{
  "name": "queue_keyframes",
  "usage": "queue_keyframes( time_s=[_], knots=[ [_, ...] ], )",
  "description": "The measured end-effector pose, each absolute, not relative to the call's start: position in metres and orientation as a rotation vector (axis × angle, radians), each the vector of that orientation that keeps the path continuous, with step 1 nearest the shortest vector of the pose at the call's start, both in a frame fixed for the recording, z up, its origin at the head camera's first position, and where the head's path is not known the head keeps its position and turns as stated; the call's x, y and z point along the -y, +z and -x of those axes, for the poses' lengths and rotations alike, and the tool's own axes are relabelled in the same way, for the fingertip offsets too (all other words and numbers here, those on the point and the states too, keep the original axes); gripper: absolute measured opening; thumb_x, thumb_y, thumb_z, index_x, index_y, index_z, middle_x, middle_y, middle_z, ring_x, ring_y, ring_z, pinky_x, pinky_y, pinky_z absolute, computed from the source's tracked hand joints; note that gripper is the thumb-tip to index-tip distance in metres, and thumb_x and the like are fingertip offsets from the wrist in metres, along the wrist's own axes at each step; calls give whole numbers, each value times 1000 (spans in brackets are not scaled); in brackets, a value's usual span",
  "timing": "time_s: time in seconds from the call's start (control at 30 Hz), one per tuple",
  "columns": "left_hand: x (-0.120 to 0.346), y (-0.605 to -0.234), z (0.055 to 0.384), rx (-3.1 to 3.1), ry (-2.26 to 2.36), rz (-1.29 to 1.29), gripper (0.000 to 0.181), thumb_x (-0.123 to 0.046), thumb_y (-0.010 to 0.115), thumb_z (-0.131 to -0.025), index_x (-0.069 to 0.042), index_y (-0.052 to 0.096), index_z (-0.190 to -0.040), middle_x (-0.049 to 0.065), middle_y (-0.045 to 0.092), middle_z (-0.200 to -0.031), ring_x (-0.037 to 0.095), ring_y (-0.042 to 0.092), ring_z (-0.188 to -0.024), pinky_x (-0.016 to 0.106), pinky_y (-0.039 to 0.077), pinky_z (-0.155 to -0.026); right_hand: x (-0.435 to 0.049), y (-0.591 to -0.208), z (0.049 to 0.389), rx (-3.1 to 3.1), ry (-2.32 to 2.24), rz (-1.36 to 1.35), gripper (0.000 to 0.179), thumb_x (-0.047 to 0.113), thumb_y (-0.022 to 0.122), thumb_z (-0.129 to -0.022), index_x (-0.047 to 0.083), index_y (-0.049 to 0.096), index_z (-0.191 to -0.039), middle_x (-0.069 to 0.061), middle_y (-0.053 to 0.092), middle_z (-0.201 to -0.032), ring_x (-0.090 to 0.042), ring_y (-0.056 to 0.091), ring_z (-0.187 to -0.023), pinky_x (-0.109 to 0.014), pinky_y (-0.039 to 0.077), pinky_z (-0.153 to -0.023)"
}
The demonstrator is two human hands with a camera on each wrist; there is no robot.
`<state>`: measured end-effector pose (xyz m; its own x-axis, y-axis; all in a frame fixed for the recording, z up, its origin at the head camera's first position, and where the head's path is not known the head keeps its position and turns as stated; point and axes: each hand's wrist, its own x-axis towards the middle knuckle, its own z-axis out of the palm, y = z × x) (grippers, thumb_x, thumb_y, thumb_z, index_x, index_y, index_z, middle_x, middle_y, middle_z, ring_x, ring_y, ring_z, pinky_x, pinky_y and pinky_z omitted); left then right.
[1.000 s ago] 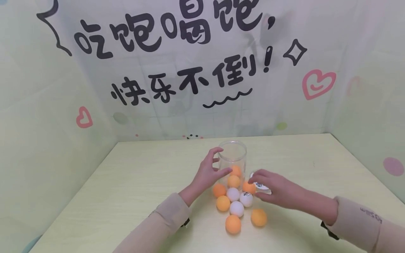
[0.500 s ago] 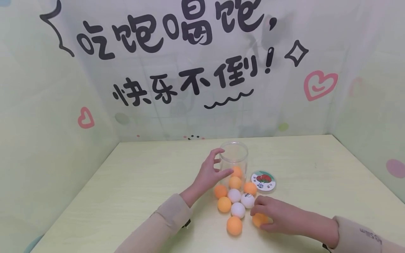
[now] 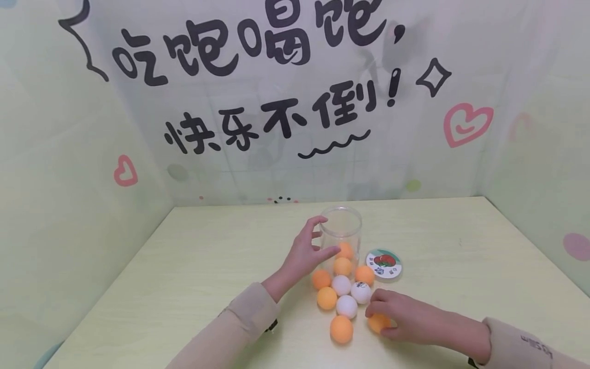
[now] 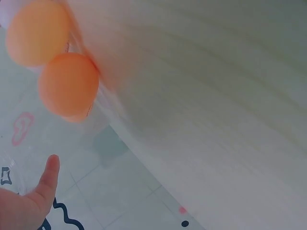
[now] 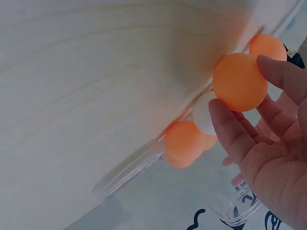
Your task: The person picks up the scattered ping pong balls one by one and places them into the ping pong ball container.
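A clear plastic jar (image 3: 343, 228) stands upright and uncapped on the table. My left hand (image 3: 303, 253) holds it from the left, fingers around the far side near the rim and thumb across the front. Two orange balls (image 3: 342, 266) show within the jar's outline. My right hand (image 3: 407, 316) pinches an orange ping-pong ball (image 5: 240, 82) between thumb and fingertips, low over the table at the near right of the group. White ping-pong balls (image 3: 346, 306) and several orange ones (image 3: 341, 329) lie loose before the jar. In the left wrist view, one left digit (image 4: 48, 179) shows below orange balls (image 4: 68, 86).
A round lid (image 3: 384, 264) with a red and green picture lies flat to the right of the jar. The pale wooden table (image 3: 207, 256) is bounded by printed fabric walls (image 3: 230, 174) at the back and both sides.
My right hand has moved from beside the lid toward me and down to the near-right orange ball, uncovering the lid, and now pinches that ball. The left hand stays on the jar.
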<state>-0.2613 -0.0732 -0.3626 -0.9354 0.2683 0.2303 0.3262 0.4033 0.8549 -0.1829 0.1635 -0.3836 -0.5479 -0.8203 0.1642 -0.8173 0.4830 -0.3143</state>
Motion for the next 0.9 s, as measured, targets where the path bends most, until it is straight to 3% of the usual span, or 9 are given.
queue_keyframes(
  time_s=[0.9],
  knots=[
    [73,-361,260,2584,-1598,558,64,-26,72,-79,-19,36,-131,5,36,-141,30,47,-120,41,49,-88,-166,-374,185,-2671,-515,1364,23,12,72,-75,13,62,-96,9,51,-92,0,46,-75,-18,46,-65]
  ],
)
